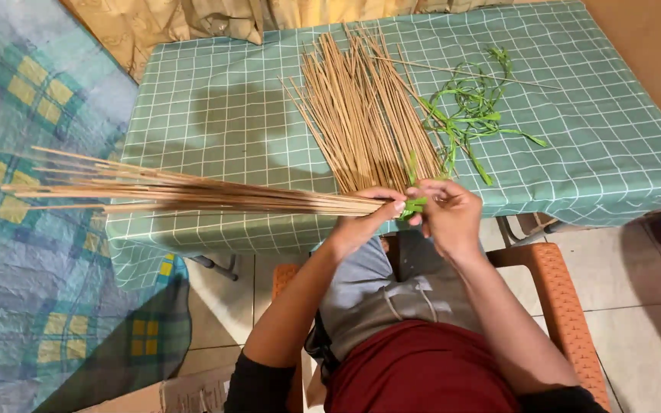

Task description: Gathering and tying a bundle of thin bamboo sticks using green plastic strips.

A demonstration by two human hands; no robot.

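Fingers of left hand (365, 222) close round the butt end of a bundle of thin tan sticks (185, 191), bundle fanning out leftward past the counter (216, 115) edge. Right hand (449, 214) fingers pinch a green leaf strip (415, 205) right at the gathered end, touching the left fingertips. Step in hand looks like binding: strip going round the bundle's end. Next move likely calls for firm left grip so sticks don't splay, right hand keeping tension on the strip while wrapping. Loose pile of sticks (369, 115) lies on the counter's green checked cloth, more green strips (472, 111) just beside it on the right. Person sits on an orange chair (556, 306). Hard to make out: how many turns of strip are on, whether a knot exists; fingers cover the wrap. Patterned blanket (32, 252) at left, cut off by frame.
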